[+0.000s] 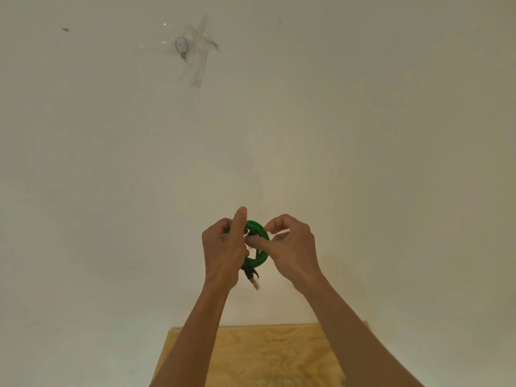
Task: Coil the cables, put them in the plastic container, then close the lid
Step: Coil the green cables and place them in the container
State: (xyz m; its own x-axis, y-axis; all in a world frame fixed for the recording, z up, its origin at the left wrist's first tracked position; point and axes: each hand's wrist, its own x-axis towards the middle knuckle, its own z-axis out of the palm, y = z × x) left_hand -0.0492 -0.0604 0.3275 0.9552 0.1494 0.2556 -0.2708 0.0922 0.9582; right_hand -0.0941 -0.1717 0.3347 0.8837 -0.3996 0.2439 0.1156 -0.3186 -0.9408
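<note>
Rising past the wooden desk point(268, 356), both forearms are being held up before the wall. The green cable coil point(258, 244) is being gripped between them: left hand point(223, 250) curled round its left side, right hand point(293, 250) pinching its right edge, plug point(254, 282) dangling below.

We see a light plywood desk point(268, 356) at the bottom of the view, its far edge against the pale wall point(391, 163). Nothing we can make out lies on its visible wood.
</note>
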